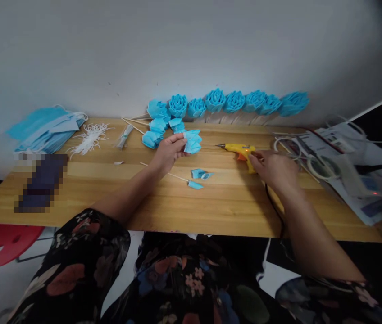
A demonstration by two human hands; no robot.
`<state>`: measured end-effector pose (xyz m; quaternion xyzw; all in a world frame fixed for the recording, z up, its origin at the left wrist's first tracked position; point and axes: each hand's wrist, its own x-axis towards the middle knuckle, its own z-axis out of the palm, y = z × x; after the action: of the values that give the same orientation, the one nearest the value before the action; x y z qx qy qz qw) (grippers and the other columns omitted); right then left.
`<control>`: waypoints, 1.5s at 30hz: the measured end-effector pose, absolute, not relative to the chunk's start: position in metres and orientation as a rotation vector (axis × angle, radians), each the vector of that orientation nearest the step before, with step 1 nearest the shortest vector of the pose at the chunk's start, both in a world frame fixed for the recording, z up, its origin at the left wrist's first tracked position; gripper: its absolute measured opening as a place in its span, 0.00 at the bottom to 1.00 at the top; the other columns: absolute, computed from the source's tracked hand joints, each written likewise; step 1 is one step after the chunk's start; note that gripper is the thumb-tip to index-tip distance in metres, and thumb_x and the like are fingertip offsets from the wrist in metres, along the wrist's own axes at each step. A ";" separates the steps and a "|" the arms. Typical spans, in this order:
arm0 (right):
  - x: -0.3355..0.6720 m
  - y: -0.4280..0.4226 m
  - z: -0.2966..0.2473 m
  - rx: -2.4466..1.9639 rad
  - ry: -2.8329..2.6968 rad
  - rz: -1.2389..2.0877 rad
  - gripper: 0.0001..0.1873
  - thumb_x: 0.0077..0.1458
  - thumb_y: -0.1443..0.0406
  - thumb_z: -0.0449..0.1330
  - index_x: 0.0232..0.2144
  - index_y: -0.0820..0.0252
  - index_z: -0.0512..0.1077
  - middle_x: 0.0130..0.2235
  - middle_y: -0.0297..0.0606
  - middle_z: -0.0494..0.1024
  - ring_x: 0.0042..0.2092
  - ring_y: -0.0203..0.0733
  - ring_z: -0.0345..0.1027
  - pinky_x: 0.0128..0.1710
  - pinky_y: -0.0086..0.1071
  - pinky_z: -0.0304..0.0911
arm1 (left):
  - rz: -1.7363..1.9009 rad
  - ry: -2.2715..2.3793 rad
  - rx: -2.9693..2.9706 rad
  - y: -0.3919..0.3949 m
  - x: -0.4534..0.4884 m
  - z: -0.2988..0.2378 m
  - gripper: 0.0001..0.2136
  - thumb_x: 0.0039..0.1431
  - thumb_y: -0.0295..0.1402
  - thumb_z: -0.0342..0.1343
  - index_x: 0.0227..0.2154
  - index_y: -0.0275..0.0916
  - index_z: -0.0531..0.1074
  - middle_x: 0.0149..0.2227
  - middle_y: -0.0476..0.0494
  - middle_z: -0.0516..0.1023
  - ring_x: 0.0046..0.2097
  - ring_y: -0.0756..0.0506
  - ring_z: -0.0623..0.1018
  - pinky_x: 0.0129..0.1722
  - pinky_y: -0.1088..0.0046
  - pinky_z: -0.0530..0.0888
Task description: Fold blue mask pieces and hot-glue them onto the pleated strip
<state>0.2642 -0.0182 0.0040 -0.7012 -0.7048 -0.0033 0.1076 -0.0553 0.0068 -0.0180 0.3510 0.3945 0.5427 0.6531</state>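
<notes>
Between the thumb and fingers of my left hand point(170, 151) is a blue paper-like flower point(193, 141), its petals pointing right. My right hand point(277, 168) is at the handle of a yellow glue gun point(238, 148), whose nozzle points left toward the flower; a small light glows on its body. Below the flower lie a folded blue petal piece point(202, 174) and a thin stick with a small blue bud point(195, 184) on its end. Several smaller blue flowers on sticks point(157, 126) lie just behind my left hand.
A row of finished-looking blue roses point(234, 101) leans along the wall. At left are stacked blue face masks point(47, 130), white elastic loops point(91, 138) and a pixelated dark object point(44, 182). Papers point(363, 211), cables and a power strip point(363, 180) crowd the right. A red stool point(5, 245) stands below.
</notes>
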 end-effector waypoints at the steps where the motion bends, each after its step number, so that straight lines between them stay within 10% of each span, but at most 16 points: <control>1: 0.259 -0.022 0.009 -2.015 -2.089 -0.099 0.21 0.65 0.52 0.55 0.41 0.60 0.81 0.40 0.55 0.83 0.42 0.60 0.76 0.36 0.43 0.64 | 1.227 0.896 0.793 0.006 -0.055 -0.017 0.08 0.58 0.29 0.65 0.40 0.34 0.77 0.33 0.44 0.84 0.33 0.50 0.81 0.37 0.73 0.78; 9: 0.175 -0.033 0.008 -0.937 -2.603 0.561 0.24 0.63 0.56 0.64 0.59 0.55 0.75 0.61 0.47 0.78 0.62 0.54 0.71 0.61 0.49 0.65 | 1.230 0.874 0.796 0.002 -0.052 -0.013 0.08 0.59 0.28 0.65 0.41 0.34 0.78 0.35 0.44 0.84 0.34 0.49 0.82 0.37 0.73 0.77; 16: 0.163 -0.051 -0.007 -0.740 -2.635 0.587 0.10 0.68 0.64 0.57 0.40 0.57 0.79 0.43 0.42 0.84 0.49 0.47 0.76 0.52 0.44 0.68 | 1.256 0.875 0.782 0.004 -0.054 -0.011 0.07 0.58 0.28 0.65 0.39 0.34 0.77 0.34 0.44 0.84 0.35 0.49 0.82 0.39 0.72 0.79; 30: 0.194 -0.069 0.009 -1.248 -1.969 1.134 0.14 0.61 0.53 0.62 0.40 0.55 0.80 0.32 0.37 0.82 0.32 0.42 0.73 0.33 0.35 0.68 | 1.255 0.881 0.781 0.002 -0.048 -0.019 0.12 0.56 0.29 0.67 0.43 0.35 0.78 0.36 0.44 0.84 0.35 0.49 0.81 0.39 0.72 0.77; 45: 0.164 -0.013 0.006 -1.031 -1.908 1.498 0.10 0.51 0.57 0.71 0.35 0.53 0.81 0.35 0.34 0.82 0.36 0.38 0.73 0.37 0.33 0.67 | 1.242 0.847 0.852 -0.001 -0.046 -0.020 0.11 0.55 0.29 0.67 0.42 0.35 0.79 0.33 0.46 0.82 0.33 0.51 0.78 0.36 0.73 0.76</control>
<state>0.1639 -0.0127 0.0060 -0.3785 -0.7010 0.5503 0.2501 -0.0461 -0.0012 -0.0203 0.3748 0.3727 0.5466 0.6495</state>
